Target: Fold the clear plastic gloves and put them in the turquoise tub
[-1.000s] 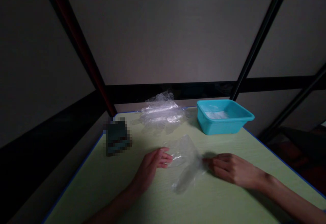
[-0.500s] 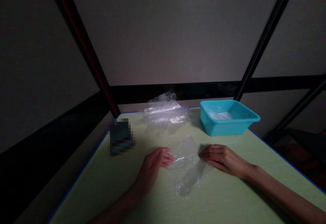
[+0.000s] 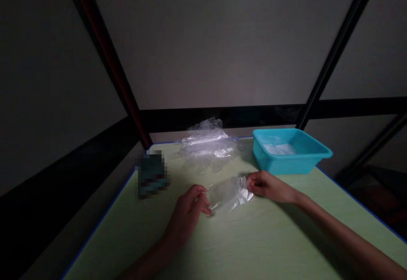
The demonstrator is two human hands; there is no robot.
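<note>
A clear plastic glove lies folded on the pale green table, stretched between my two hands. My left hand pinches its left edge with curled fingers. My right hand pinches its right edge, fingers closed on the film. Both forearms rest low over the table.
A pile of several clear plastic gloves lies at the table's far edge. To its right stands a turquoise plastic tub with something white inside. A blurred dark object sits near the left edge. Black frame bars cross behind.
The glove hung down toward me before; now its lower part is folded up and it is shorter. My right hand moved up and left along it and closed on its edge.
</note>
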